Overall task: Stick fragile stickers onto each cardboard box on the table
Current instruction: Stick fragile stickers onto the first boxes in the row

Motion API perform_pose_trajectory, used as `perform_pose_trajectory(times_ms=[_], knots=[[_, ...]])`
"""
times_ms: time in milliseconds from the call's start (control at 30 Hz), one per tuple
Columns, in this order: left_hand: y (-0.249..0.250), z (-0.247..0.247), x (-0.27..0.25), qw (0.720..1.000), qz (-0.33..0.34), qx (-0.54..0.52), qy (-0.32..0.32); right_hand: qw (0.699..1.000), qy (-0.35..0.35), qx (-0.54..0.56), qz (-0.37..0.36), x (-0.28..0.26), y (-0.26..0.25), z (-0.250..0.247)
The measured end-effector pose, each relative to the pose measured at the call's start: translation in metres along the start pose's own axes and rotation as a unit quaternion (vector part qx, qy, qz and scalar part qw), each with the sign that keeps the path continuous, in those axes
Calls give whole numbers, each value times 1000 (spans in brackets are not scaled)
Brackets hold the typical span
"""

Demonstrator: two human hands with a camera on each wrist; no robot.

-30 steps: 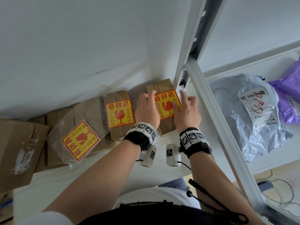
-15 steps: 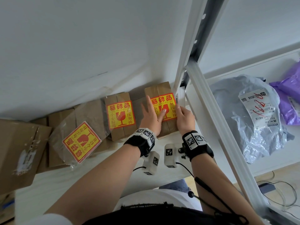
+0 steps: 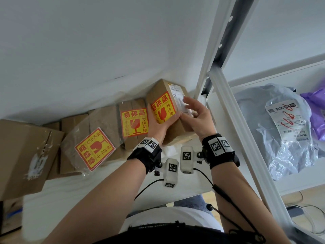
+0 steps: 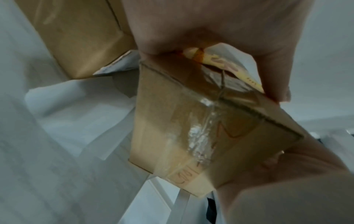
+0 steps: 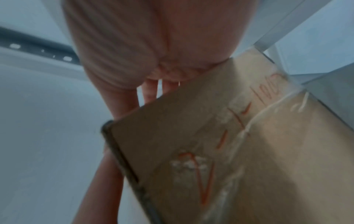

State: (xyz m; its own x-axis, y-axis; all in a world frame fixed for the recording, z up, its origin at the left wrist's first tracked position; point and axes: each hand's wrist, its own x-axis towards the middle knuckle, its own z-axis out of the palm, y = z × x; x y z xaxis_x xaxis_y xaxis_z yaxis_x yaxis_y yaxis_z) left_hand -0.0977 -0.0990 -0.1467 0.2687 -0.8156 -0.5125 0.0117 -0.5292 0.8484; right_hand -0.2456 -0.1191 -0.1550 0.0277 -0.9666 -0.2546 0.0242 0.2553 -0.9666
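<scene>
White table [image 3: 84,194]: stickered box [image 3: 173,127] in both hands [image 3: 177,124].

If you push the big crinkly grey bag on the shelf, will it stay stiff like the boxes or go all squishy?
Probably squishy. The grey bag is thin, wrinkled plastic that sags in folds, so it would likely dent and slump, not slide like a box. Its shiny skin may slip under fingers. It looks unlikely to roll, since it lies spread on the shelf. Its weight cannot be told.

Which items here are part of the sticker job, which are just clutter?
Job:
- held box, in left hand and right hand
- its fragile sticker
- two other stickered boxes
- big unstickered box

Clutter:
- grey parcel bag
- purple bag
- shelf frame
</scene>
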Motion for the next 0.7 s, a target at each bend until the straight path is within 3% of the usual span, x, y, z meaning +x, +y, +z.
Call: perform_pose_trajectory(times_ms=[233, 367, 467, 600, 700], knots=[[-6, -12, -4, 1000, 13, 8, -5, 996, 26, -17, 84, -4, 18, 3], [-8, -12, -3, 1000, 22, 14, -9, 993, 64, 30, 93, -5, 24, 1], [-5, -5, -6, 998, 24, 66, -1, 986, 59, 76, 136, -3, 29, 2], [-2, 7, -11, 984, 62, 166, -1, 987, 43, 29, 150, -2, 36, -3], [-4, 13, -11, 979, 68, 191, -6, 982, 57, 70, 163, -3, 41, -11]])
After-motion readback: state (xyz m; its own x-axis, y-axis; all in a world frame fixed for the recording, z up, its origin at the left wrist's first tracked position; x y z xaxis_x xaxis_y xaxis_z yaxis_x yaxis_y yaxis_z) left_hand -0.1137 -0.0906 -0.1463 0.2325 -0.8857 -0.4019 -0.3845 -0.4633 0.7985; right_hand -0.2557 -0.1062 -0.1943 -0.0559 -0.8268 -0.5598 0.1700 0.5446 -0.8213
